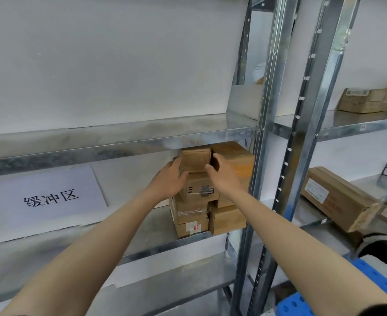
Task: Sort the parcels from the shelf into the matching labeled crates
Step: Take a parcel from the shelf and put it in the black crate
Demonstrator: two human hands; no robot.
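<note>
View: head camera, looking forward and down into a metal rack.
Shelving: a galvanised grey metal shelf runs across the scene, with a lower board under it and a perforated steel upright to the right of the middle.
Task thing: a small brown cardboard parcel sits on top of a stack on the lower board, just under the upper shelf and just left of the upright.
Left hand: the left hand lies against the left side of the small parcel, fingers fairly straight along that face and the thumb spread toward the front.
Right hand: the right hand grips the right edge of the same parcel, its fingers curled into the gap beside the next box and the thumb on the front face.
Stack beneath: a cardboard box with a dark printed mark is directly under the parcel, and a taped cardboard box with a red-and-white sticker is at the bottom, near the shelf's front edge.
Right column: a larger orange-brown cardboard box touches the parcel's right side; a plain brown cardboard box stands below it.
Sign: a white paper sheet with black characters hangs on the wall to the left of the stack.
Right bay: a long cardboard box with a white label lies on a shelf well to the right; a flat labelled cardboard box lies on the shelf above it.
Near right corner: a blue perforated plastic crate shows partly behind the right forearm.
</note>
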